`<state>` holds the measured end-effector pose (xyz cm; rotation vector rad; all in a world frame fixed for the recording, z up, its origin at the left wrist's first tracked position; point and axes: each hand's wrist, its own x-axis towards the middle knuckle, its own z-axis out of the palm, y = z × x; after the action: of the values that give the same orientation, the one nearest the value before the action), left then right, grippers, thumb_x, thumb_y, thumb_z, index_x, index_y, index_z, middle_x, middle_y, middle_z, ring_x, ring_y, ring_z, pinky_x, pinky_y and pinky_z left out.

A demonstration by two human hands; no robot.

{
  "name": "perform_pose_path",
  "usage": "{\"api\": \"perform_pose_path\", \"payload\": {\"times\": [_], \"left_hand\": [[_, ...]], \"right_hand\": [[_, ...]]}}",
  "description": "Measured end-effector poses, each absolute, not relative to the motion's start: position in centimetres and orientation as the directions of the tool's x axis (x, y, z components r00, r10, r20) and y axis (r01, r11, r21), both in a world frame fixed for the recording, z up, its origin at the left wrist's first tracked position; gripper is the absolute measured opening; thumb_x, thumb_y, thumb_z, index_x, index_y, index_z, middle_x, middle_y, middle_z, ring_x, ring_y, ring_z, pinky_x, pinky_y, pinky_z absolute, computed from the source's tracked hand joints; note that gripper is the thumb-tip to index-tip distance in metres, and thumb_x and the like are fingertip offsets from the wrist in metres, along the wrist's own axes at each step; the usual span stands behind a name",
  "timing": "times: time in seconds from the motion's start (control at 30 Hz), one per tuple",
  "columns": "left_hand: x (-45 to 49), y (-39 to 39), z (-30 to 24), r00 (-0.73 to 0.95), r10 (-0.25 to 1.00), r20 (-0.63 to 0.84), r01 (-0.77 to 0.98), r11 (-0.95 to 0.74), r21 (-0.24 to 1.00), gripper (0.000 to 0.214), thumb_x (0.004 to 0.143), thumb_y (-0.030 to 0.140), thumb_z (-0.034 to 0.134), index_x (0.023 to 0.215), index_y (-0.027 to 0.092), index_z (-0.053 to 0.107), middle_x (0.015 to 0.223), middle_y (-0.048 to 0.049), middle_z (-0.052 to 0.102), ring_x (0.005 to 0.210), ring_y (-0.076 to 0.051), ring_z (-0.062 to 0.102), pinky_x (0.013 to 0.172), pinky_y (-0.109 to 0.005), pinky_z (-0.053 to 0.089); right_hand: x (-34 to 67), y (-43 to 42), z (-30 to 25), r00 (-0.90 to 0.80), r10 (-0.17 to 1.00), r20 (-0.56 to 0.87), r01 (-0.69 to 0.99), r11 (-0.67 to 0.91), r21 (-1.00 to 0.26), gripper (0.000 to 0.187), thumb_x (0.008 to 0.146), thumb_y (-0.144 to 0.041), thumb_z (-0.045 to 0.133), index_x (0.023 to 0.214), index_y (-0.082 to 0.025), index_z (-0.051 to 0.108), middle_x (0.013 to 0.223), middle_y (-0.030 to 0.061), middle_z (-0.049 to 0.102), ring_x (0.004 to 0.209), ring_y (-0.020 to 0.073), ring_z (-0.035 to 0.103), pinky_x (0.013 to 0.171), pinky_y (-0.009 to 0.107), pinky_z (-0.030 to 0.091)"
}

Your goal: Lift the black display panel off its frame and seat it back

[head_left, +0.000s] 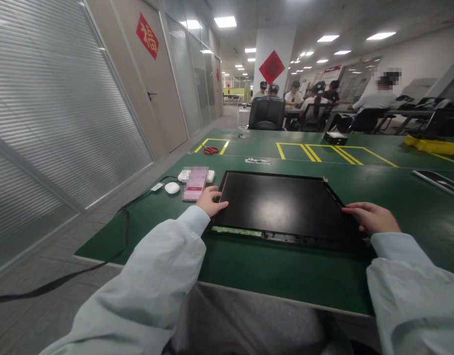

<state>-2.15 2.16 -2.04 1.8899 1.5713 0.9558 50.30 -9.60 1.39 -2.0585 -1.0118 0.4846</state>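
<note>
A flat black display panel lies in a dark frame, its front edge carrying a narrow green circuit strip. At the panel's left edge is my left hand, thumb over the surface and fingers curled at the rim. My right hand pinches the right edge between thumb and fingers. Behind my left hand are a phone with a lit screen and a white rounded case. A small tab sticks up at the panel's far right corner.
The green table bears red-handled scissors, a small clear packet, a black box, another phone and yellow tape outlines. A black strap hangs off its left side. Several people sit beyond a black chair.
</note>
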Motion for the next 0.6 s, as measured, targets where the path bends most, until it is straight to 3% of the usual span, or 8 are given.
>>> {"api": "perform_pose_path", "payload": {"times": [0.23,0.6], "left_hand": [[-1.8,1.6,-1.6,0.098,0.976,0.196,0.709,-0.207,0.674,0.044,0.077,0.049,0.095,0.11,0.021,0.09,0.158,-0.0165,0.07,0.151,-0.042,0.067,0.134,-0.054,0.051],[-1.9,1.6,-1.1,0.161,0.967,0.197,0.754,-0.249,0.608,0.044,0.082,0.051,0.089,0.113,0.02,0.091,0.156,-0.0168,0.073,0.148,-0.043,0.069,0.134,-0.055,0.052]], "right_hand": [[51.1,-8.9,0.8,0.633,0.774,-0.006,0.504,-0.418,-0.755,0.032,0.075,-0.047,0.083,0.096,-0.024,0.086,0.091,0.0022,0.081,0.05,0.0129,0.055,0.058,0.034,0.049],[51.8,-8.5,0.8,0.65,0.759,-0.023,0.491,-0.443,-0.75,0.028,0.07,-0.047,0.083,0.087,-0.025,0.087,0.088,0.0025,0.081,0.05,0.0136,0.055,0.055,0.033,0.047]]}}
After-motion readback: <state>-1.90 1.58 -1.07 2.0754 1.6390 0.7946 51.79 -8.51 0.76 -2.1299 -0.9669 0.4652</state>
